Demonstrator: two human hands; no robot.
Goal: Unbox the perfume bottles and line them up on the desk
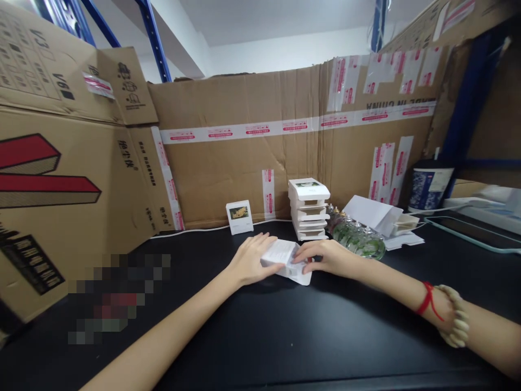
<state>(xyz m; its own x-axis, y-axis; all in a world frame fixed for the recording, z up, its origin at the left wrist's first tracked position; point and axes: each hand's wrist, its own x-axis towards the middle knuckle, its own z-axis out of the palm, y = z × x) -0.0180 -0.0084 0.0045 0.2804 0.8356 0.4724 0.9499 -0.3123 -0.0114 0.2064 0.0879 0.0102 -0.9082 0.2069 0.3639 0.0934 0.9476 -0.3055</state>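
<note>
A small white carton [280, 252] lies on the black table between my hands, its open end and flap towards my right. My left hand [253, 259] is wrapped around the carton's left side, thumb along the near face. At the open end, my right hand [319, 255] has its fingers bent against the opening; whether they pinch anything inside is hidden. Just behind stands a stack of white cartons [308, 209] with open ends. Right of that stack sit several clear glass bottles [360, 238] with green inside. One white box with a yellow picture [240, 217] stands upright to the left.
Cardboard sheets [228, 174] wall the table's back, and a large cardboard box [61, 179] borders the left. Folded white card [372, 214] lies behind the bottles. A blue-and-white cup [429, 187] and a phone [474, 234] are at the right. A white cable [183, 233] runs along the back.
</note>
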